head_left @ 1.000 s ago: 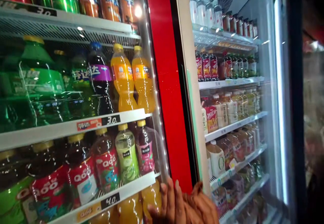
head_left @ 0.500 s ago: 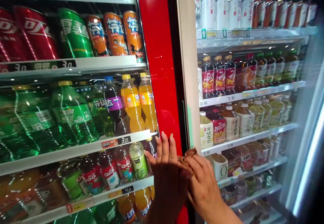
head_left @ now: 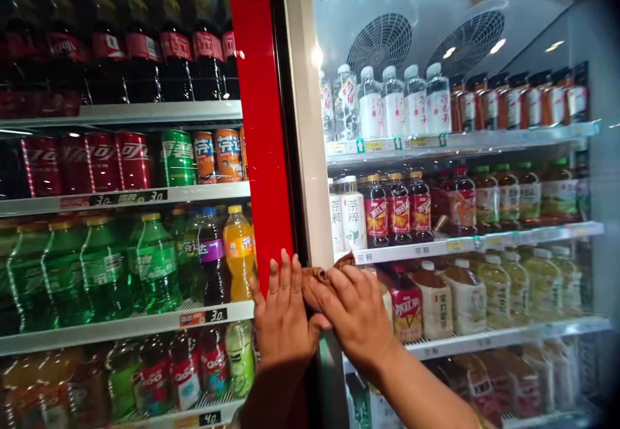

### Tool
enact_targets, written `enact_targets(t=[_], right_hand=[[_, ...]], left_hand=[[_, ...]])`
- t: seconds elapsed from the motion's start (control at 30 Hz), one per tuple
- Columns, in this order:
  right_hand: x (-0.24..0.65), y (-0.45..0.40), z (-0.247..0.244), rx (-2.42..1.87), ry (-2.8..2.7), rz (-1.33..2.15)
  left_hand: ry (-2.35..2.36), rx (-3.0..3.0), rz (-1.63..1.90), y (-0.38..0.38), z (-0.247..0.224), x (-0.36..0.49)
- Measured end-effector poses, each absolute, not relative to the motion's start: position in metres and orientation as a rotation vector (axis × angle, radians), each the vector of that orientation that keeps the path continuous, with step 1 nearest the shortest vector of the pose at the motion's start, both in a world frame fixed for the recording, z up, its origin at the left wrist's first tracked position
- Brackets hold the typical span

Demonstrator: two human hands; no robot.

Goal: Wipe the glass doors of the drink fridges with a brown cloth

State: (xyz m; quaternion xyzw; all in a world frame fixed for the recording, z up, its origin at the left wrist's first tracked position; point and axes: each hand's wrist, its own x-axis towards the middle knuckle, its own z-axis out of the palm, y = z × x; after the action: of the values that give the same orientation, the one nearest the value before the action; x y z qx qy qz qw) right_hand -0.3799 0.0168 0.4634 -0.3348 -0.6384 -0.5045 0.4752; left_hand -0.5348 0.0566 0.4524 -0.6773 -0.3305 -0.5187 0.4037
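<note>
My left hand (head_left: 285, 322) lies flat against the red door frame (head_left: 264, 157), its fingers stretched upward and somewhat apart. Just to the right, my right hand (head_left: 356, 306) has its fingers bent round a crumpled brown cloth (head_left: 317, 282), which pokes out beyond the fingertips near the dark gap between the two coolers. The left thumb comes close to the right hand's fingers. Behind the hands runs the pale frame (head_left: 310, 157) of the right cooler.
At left, shelves (head_left: 121, 333) hold green bottles (head_left: 155, 261), cans (head_left: 179, 157) and dark cola bottles (head_left: 177, 48). The right cooler has shelves (head_left: 504, 241) of tea and water bottles (head_left: 372, 103), with round fan grilles (head_left: 382, 38) above.
The view has tilted up and shifted, so upper shelves and fan grilles now show. Both hands appear further left in the picture, still side by side, and the left is better lit.
</note>
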Motion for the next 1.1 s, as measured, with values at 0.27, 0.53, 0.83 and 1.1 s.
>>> enact_targets(t=[0.27,0.53,0.83,1.1], right_hand=[[-0.381,0.018,0.462,-0.86,-1.568,-1.238],[-0.375,0.014,0.483,-0.799,-1.652,-1.317],[-0.32,0.015,0.554,-0.982,-1.242,-1.19],[-0.295,0.007,0.529,-0.988,-1.384,-1.211]], left_hand=[[-0.847,-1.757,-1.346,0.052,0.453,-0.533],[-0.943,-1.845,-1.522,0.043,0.454,-0.524],[-0.813,-2.012,-1.515,0.033,0.521,-0.457],[-0.79,-1.988,-1.676,0.038,0.507,-0.413]])
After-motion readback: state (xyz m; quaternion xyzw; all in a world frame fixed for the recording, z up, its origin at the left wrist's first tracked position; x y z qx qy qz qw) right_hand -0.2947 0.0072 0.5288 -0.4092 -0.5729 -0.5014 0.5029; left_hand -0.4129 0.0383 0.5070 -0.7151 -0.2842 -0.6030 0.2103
